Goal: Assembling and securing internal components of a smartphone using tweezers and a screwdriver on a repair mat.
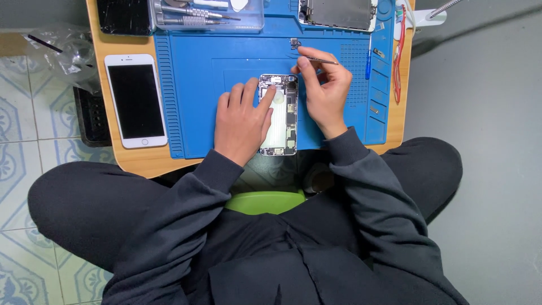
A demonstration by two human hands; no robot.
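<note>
Tiled floor surrounded a small wooden counter [141, 161] covered by a blue mat [226, 68]. On it the left hand [243, 121] lay flat, fingers pressing the opened phone [285, 121], while the right hand [324, 85], just beside, pinched tweezers [322, 59] above it. A white phone [135, 100] lay left of both hands.

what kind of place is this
Likely a home phone-repair spot on the floor: a low wooden table carries a blue repair mat, an opened phone, and a clear tool tray, beside patterned floor tiles.
</note>
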